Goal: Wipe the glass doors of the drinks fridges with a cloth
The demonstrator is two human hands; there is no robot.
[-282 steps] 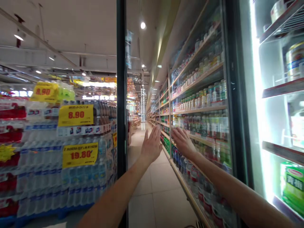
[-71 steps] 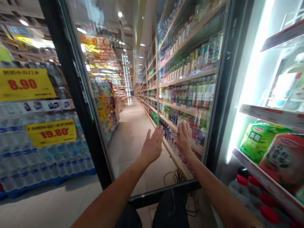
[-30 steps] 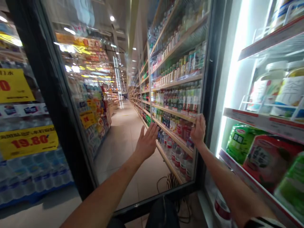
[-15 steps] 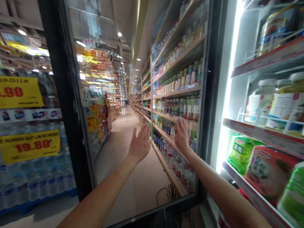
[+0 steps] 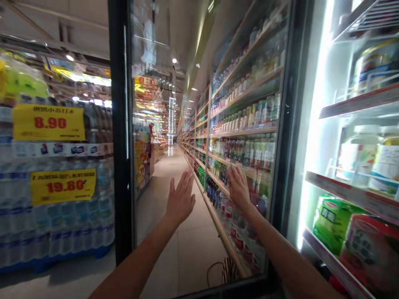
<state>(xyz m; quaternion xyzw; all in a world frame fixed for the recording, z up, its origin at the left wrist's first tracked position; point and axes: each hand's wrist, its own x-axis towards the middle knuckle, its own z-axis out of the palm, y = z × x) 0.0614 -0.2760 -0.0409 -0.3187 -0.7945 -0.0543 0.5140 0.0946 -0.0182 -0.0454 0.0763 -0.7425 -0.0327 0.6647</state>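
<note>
A glass cooler door (image 5: 121, 124) with a black frame stands swung out in front of me. My left hand (image 5: 180, 198) is stretched out before its pane, fingers extended, holding nothing. To its right, my right hand (image 5: 239, 187) is also raised at the glass with fingers extended and bare. Whether either palm presses on the pane, I cannot tell. Shelves of bottles and cans (image 5: 249, 114) show in the glass behind my hands.
Right of the door is the lit cooler, with bottles (image 5: 358, 151) on a shelf and green packs (image 5: 332, 222) below. On the left, stacked bottled water (image 5: 71, 232) carries a yellow price sign (image 5: 62, 187). A striped item (image 5: 230, 270) shows low behind the glass.
The view has turned left, so the door frame, cooler and price signs sit farther right. My right hand's fingers look more spread. The left hand stays outstretched.
</note>
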